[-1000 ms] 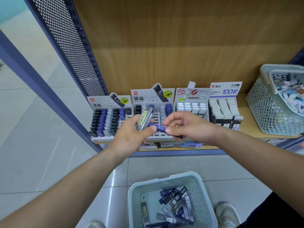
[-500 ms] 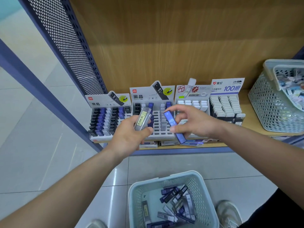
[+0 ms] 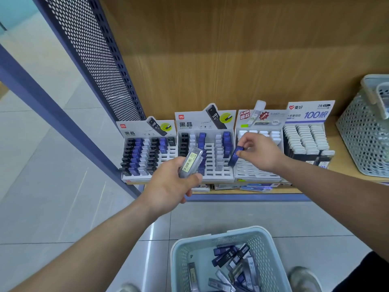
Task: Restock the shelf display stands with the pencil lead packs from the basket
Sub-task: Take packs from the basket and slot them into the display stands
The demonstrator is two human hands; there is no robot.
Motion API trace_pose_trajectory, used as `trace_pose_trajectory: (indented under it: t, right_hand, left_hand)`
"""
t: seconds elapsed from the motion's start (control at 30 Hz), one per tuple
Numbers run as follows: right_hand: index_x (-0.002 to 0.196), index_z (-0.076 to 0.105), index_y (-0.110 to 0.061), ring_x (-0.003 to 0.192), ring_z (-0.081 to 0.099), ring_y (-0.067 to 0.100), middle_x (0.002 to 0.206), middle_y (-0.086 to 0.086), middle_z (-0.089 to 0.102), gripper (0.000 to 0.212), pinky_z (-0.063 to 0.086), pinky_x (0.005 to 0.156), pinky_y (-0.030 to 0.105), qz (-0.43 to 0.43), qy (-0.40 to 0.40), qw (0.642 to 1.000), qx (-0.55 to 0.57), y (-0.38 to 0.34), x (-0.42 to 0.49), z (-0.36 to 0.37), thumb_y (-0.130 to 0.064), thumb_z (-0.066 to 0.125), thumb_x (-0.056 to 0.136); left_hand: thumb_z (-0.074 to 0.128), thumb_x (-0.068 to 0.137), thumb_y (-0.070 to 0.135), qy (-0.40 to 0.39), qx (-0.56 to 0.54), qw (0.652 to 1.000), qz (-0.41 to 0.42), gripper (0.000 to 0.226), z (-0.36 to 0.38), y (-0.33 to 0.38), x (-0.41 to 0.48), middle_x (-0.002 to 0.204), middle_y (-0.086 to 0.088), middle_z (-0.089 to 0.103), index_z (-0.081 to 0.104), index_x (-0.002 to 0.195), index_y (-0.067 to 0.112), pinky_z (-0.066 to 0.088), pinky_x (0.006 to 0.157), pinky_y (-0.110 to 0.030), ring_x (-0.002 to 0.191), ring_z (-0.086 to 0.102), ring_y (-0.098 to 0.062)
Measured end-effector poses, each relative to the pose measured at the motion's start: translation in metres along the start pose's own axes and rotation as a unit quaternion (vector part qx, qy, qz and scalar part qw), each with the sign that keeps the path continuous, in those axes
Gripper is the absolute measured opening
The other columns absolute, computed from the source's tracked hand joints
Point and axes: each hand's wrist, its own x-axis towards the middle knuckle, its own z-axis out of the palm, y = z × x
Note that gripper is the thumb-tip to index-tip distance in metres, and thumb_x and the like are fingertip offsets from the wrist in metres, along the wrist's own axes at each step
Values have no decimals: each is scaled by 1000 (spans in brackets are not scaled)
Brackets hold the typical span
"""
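My right hand (image 3: 260, 153) pinches a blue lead pack (image 3: 235, 156) by its top, hanging upright at the right edge of the middle display stand (image 3: 210, 178). My left hand (image 3: 170, 184) grips a small bunch of grey lead packs (image 3: 190, 163) with a yellow label, held in front of the same stand. The left display stand (image 3: 145, 154) holds black, blue and grey packs. On the floor below sits the pale blue basket (image 3: 210, 237) with several loose lead packs (image 3: 233, 258).
Two more stands, a white-pack stand (image 3: 259, 171) and a "100" stand (image 3: 307, 142), fill the shelf to the right. A mesh basket (image 3: 364, 135) stands at far right. A perforated blue side panel (image 3: 88, 51) bounds the shelf at left. Loose packs (image 3: 252, 187) lie along the shelf's front edge.
My right hand has pulled the blue pack away from my left hand, turned it upright and carried it right and up over the stands. My left hand stays with its grey packs.
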Motion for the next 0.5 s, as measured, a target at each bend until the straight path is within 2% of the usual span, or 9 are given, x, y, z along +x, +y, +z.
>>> trace_pose_trajectory:
  t: [0.07, 0.17, 0.33, 0.5]
  right_hand:
    - [87, 62, -14, 64, 54, 17, 78, 6, 60, 11, 43, 58, 20, -10, 6, 1000, -21, 0, 6, 5, -10, 72, 89]
    - [88, 62, -13, 65, 53, 17, 79, 6, 58, 11, 42, 58, 18, -13, 1, 999, -30, 2, 11, 11, -6, 71, 90]
    - [88, 60, -14, 64, 53, 16, 81, 6, 57, 14, 40, 54, 6, -10, -6, 998, -56, 5, 15, 17, -4, 70, 90]
    - [84, 62, -17, 71, 59, 19, 83, 7, 64, 17, 42, 57, 12, -5, -5, 997, -83, 6, 18, 14, -6, 74, 87]
  left_hand:
    - [70, 94, 24, -2, 11, 1000, -3, 9, -1, -1, 0, 54, 6, 60, 66, 102, 21, 49, 49, -22, 49, 56, -6]
    - [70, 95, 25, -3, 19, 1000, -6, 9, -4, 0, 1, 54, 6, 61, 66, 102, 23, 47, 47, -20, 46, 54, -4]
    - [70, 95, 23, 5, 7, 1000, -8, 6, -11, 2, 1, 64, 4, 65, 66, 99, 24, 51, 50, -22, 53, 58, -5]
    - [71, 94, 22, 12, -13, 1000, -14, 8, -17, 2, 0, 62, 8, 64, 65, 93, 27, 50, 50, -20, 53, 57, -4]
